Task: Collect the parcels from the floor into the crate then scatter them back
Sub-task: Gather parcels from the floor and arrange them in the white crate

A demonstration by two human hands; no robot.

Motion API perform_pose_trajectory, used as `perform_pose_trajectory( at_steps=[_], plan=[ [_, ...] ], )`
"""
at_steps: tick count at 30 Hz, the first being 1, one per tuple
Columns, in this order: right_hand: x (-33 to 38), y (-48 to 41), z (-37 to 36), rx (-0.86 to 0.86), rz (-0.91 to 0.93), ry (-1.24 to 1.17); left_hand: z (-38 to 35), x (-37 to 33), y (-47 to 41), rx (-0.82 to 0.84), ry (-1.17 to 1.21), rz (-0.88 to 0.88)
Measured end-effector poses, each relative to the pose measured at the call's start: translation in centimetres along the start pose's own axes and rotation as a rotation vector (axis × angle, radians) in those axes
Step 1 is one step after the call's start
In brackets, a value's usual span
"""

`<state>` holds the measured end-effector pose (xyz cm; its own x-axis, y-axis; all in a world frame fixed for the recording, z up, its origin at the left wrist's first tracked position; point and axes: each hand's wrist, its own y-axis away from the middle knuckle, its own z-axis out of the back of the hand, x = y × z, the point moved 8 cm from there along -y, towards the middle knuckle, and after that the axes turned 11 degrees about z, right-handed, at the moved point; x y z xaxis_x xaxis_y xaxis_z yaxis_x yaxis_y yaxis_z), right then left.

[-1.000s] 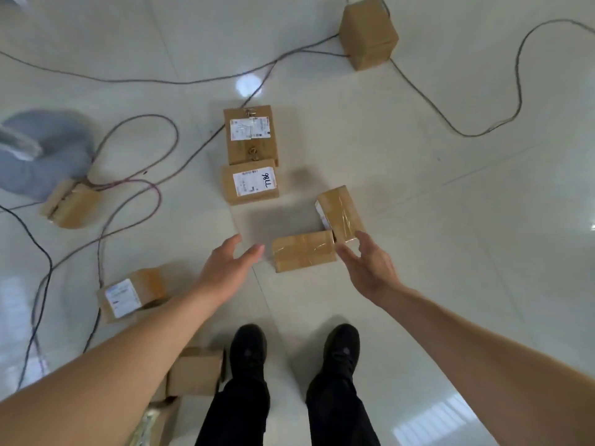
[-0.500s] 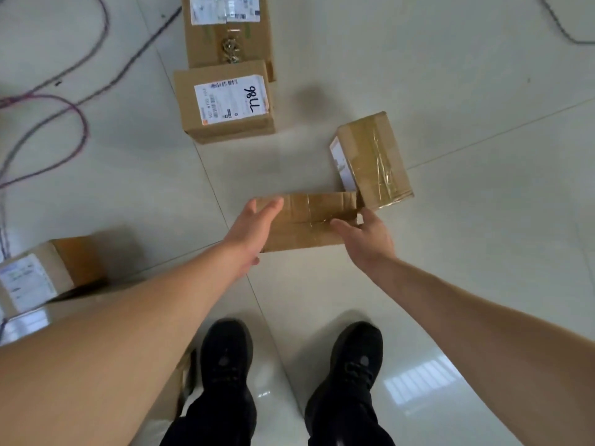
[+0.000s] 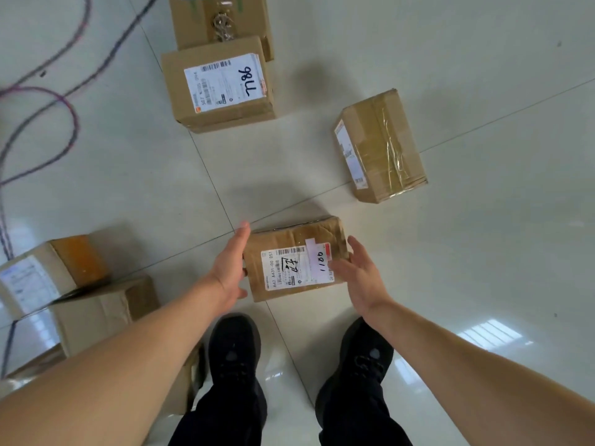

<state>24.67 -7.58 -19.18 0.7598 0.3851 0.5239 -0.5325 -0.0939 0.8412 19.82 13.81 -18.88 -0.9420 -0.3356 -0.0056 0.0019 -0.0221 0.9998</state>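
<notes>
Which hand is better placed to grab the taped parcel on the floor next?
Right, probably. The right hand sits at the right end of the held parcel, and the taped parcel lies ahead of it on that side. The left hand presses the opposite end, farther away. Both must release first.

Six cardboard boxes are in view: the top box [image 3: 222, 24], the 98LL box [image 3: 180, 91], the taped box [image 3: 383, 146], the middle box [image 3: 289, 239], the left box [image 3: 77, 259] and the plain box [image 3: 106, 310]. More cardboard beside the left forearm is too hidden to count. At least four boxes carry white labels [image 3: 225, 82]. There are two hands, the left hand [image 3: 230, 268] and the right hand [image 3: 360, 281], and two black shoes, the left shoe [image 3: 233, 349] and the right shoe [image 3: 367, 358]. At least two cables show, a dark cable [image 3: 128, 27] and a purple cable [image 3: 76, 120].
</notes>
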Motion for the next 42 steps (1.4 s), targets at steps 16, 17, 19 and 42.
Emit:
perform_pose_trajectory(
  at_steps=[16, 17, 19, 42],
  plan=[
    [13.1, 13.2, 4.5, -0.137, 0.155, -0.172, -0.7, -4.8, 19.5, -0.098, 0.023, -0.201],
    [15.2, 15.1, 5.6, -0.162, 0.177, -0.199, -1.1, -5.8, 22.7, -0.091, 0.013, -0.233],
    [19.6, 19.1, 7.8, -0.211, 0.23, -0.238, -2.0, -7.7, 29.2, -0.08, -0.01, -0.292],
    [37.7, 68.1, 29.1, -0.768, 0.789, -0.634, -18.8, -9.9, 80.7, 0.248, -0.393, -0.965]
  ],
)
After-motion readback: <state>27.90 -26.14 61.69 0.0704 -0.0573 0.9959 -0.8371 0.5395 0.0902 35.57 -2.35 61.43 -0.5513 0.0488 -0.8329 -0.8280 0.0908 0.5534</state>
